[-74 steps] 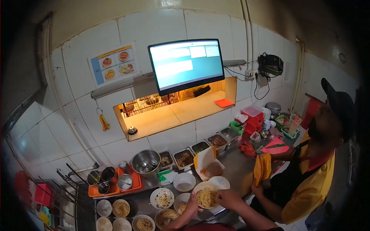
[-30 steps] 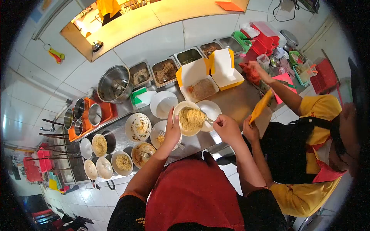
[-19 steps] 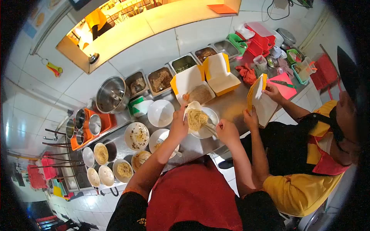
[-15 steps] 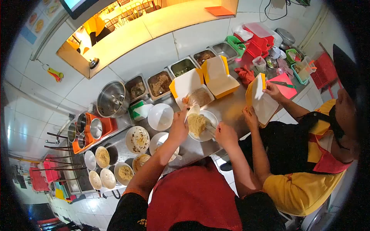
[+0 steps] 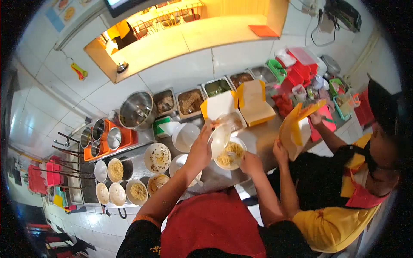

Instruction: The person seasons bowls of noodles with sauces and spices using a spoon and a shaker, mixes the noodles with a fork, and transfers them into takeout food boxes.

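Tilted on its side, a white bowl (image 5: 220,136) is held in my left hand (image 5: 201,148), its fingers round the rim. Beneath and to the right of it, noodles (image 5: 224,160) lie in a second white bowl (image 5: 242,145). My right hand (image 5: 251,163) is closed on a fork (image 5: 232,154) that reaches into those noodles; its handle is mostly hidden by the fingers. Behind the bowls stands an open yellow and white box (image 5: 220,106) with food inside. To the left are an upright white bowl (image 5: 186,136) and a stained bowl (image 5: 157,158).
On the right, a co-worker (image 5: 331,180) holds a yellow carton (image 5: 297,129). Another open box (image 5: 254,103) stands behind. Metal food trays (image 5: 189,102) line the wall beside a steel mixing bowl (image 5: 137,110). Several bowls and an orange tray (image 5: 129,136) are at the left.
The noodles have gone from my left hand's bowl into the one beneath. That emptied bowl is now tipped over. The co-worker's carton has been folded further, and the camera view has shifted.
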Tool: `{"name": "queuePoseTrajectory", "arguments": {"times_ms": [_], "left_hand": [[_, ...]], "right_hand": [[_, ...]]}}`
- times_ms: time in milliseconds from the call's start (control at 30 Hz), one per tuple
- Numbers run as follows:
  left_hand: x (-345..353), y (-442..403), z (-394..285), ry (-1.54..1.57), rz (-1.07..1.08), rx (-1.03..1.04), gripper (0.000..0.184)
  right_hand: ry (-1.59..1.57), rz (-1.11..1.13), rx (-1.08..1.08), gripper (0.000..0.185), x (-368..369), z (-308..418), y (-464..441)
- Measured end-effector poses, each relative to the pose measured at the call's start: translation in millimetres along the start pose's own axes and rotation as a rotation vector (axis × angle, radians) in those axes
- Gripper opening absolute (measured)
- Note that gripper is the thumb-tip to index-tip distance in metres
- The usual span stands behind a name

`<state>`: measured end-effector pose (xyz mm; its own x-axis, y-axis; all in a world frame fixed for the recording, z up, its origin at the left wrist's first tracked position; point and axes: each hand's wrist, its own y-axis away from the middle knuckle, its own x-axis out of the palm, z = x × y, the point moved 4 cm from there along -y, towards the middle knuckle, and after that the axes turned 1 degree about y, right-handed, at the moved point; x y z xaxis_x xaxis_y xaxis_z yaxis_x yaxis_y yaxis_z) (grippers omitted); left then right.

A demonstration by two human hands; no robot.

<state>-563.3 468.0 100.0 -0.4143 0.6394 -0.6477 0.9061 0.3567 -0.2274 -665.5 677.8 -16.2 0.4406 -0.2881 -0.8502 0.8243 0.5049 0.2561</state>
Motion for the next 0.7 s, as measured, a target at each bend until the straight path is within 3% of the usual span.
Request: {"name": "queuePoseTrajectory", "arguments": {"times_ms": [67, 133, 167, 200, 233, 267, 300, 333, 367, 400, 433, 467, 500, 533, 600, 633, 667, 700], "left_hand": [[-18.3, 12.5, 4.4, 0.066, -0.062, -0.056, 0.047], [-43.7, 30.9, 16.3, 0.145, -0.066, -0.329, 0.043], [-46.7, 43.5, 40.6, 0.272, -0.184, -0.372, 0.044], [-51.2, 57.1, 87.8, 0.289, -0.198, -0.242, 0.046], [-70.7, 65.5, 94.7, 0.421, -0.216, -0.345, 0.046], [-71.1, 82.6, 154.9, 0.395, -0.249, -0.275, 0.047], [-122.9, 89.1, 80.8, 0.113, -0.279, -0.438, 0.041], [-107.9, 112.2, 205.5, 0.140, -0.434, -0.232, 0.039], [-142.5, 129.3, 178.9, 0.095, -0.452, -0.290, 0.038], [-163.9, 146.9, 199.8, 0.082, -0.515, -0.364, 0.038], [-181.5, 177.2, 227.9, 0.074, -0.571, -0.445, 0.038], [-190.0, 201.8, 272.7, 0.291, -0.640, -0.394, 0.039], [-202.3, 222.8, 308.7, -0.222, -0.585, -0.539, 0.038], [-211.1, 238.4, 339.0, -0.212, -0.581, -0.543, 0.038], [-230.8, 259.5, 358.9, 0.012, -0.614, -0.723, 0.045], [-239.0, 256.8, 344.9, -0.504, -0.247, -0.819, 0.066], [-237.2, 261.5, 397.8, -0.590, -0.256, -0.771, 0.075], [-230.4, 277.0, 445.2, -0.672, -0.255, -0.732, 0.085]], "right_hand": [[-0.002, 0.018, 0.033, 0.019, -32.2, 17.3, 14.1], [0.001, 0.092, 0.007, 0.022, -34.2, 13.9, 9.6], [-0.068, 0.055, -0.063, 0.024, -12.9, -0.5, -6.5], [-0.039, 0.113, -0.038, 0.025, -11.1, 6.0, -15.6], [-0.134, 0.171, -0.063, 0.026, -14.9, 11.7, -17.6], [0.019, 0.179, -0.070, 0.027, 0.7, 0.2, -23.3], [0.176, 0.193, -0.068, 0.027, 10.7, -9.2, -35.8], [0.180, 0.160, -0.087, 0.027, -3.0, -3.1, -39.6], [0.141, 0.081, -0.102, 0.027, -24.0, 6.6, -25.8], [0.101, 0.014, -0.113, 0.027, -34.4, 13.2, -16.6], [0.067, 0.093, -0.082, 0.027, -21.7, -1.7, -31.3], [0.078, 0.092, -0.082, 0.027, -9.4, -10.6, -41.7], [-0.107, 0.133, -0.077, 0.027, 7.1, -20.7, -52.7], [-0.295, 0.175, -0.069, 0.027, 18.5, -24.6, -51.5], [-0.112, 0.136, -0.059, 0.026, 17.6, -16.7, -21.2], [0.068, 0.095, -0.064, 0.024, 11.0, -5.4, -11.1], [0.080, 0.094, -0.061, 0.024, 10.6, 2.3, -7.3], [-0.030, -0.045, -0.046, 0.023, 8.0, 5.6, -2.0]]}}
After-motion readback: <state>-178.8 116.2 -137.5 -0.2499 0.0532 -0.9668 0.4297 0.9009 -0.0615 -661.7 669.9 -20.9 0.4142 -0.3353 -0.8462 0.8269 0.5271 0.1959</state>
